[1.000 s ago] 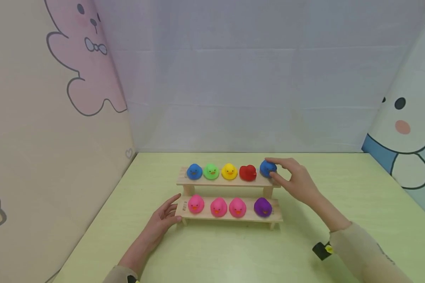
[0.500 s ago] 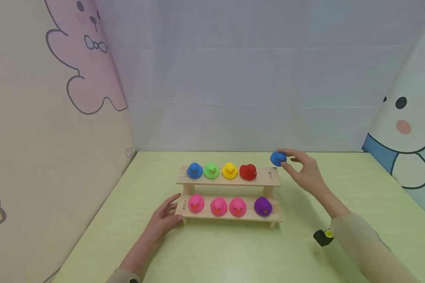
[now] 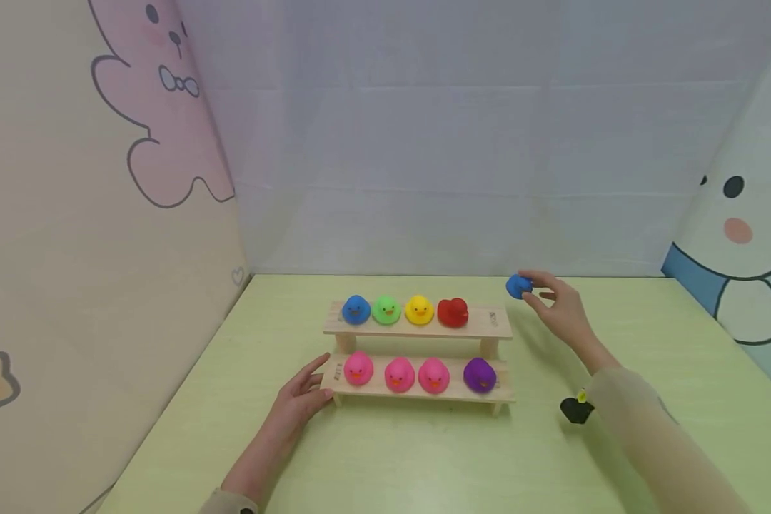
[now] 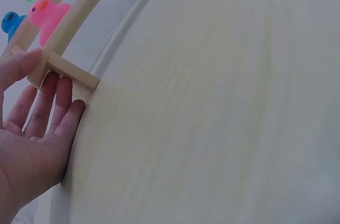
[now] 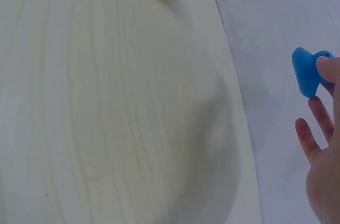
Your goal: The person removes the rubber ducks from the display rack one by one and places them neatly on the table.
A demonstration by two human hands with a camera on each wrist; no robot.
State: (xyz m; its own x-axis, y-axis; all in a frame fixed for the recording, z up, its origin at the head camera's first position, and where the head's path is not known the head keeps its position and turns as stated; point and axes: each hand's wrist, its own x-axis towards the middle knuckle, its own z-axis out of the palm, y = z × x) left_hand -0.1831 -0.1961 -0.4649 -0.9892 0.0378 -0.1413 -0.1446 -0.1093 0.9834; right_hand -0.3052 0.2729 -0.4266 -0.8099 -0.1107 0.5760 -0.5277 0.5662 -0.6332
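Note:
A two-tier wooden rack [image 3: 417, 330] stands on the table. My left hand [image 3: 298, 401] holds the left end of its lower shelf, thumb at the front corner and index finger toward the back corner. To the right of the upper shelf, my right hand [image 3: 562, 314] pinches a blue rubber duck [image 3: 518, 286] in the air between thumb and fingers. On the upper shelf sit another blue duck [image 3: 356, 310], a green duck [image 3: 386, 310], a yellow duck [image 3: 419, 310] and a red duck [image 3: 452, 313] turned sideways. Below are pink ducks [image 3: 400, 375] and a purple duck [image 3: 480, 375].
The pale green table [image 3: 411, 457] ends at a white back wall [image 3: 456, 178]. Side walls with cartoon figures rise left and right. A black device with a yellow part [image 3: 577, 408] is at the right sleeve.
My right hand has lifted the blue duck off the right end of the upper shelf and carried it to the right. The left hand stays at the rack's end.

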